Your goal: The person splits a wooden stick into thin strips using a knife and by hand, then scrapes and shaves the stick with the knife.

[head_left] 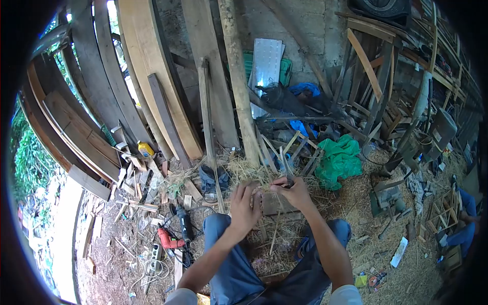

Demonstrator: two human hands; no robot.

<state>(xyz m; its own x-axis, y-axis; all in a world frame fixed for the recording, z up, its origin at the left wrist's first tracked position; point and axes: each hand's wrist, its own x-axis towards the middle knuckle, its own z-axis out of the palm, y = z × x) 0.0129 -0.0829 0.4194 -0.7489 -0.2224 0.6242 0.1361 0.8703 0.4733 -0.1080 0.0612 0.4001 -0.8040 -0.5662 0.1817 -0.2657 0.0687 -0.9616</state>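
Bare hands over a flat block of wood, amid straw and shavings

Just below the centre of the frame, the left hand (245, 206) is bent inward with curled fingers; whether it grips anything cannot be told. Just beside it, the right hand (296, 194) brings thumb and fingers together on a small dark piece (290, 181), too small to name. Under the hands, between the knees, lies a flat, dull brown block (280, 204) with straight edges.

Smooth blue-grey trousers (222, 264) fill the lower middle. Around them the ground is a rough litter of chips and dry, stringy straw (244, 168). Left of the knees are a red plastic drill (169, 239), a darker power tool (184, 223) and a long socket strip (154, 260) with looped cable. A crumpled black bag (207, 179) sits above the left knee; a thin, wrinkled green plastic sheet (339, 161) lies right of centre.

Farther out, a glossy yellow bottle (146, 149) stands among offcuts. Broad, grained planks (152, 76) lean across the upper left, beside a round, mottled pole (237, 76). A pale, dotted panel (265, 61) rests against the rough grey wall (315, 30). At the right edge, another person's blue trouser leg (467, 203) shows.
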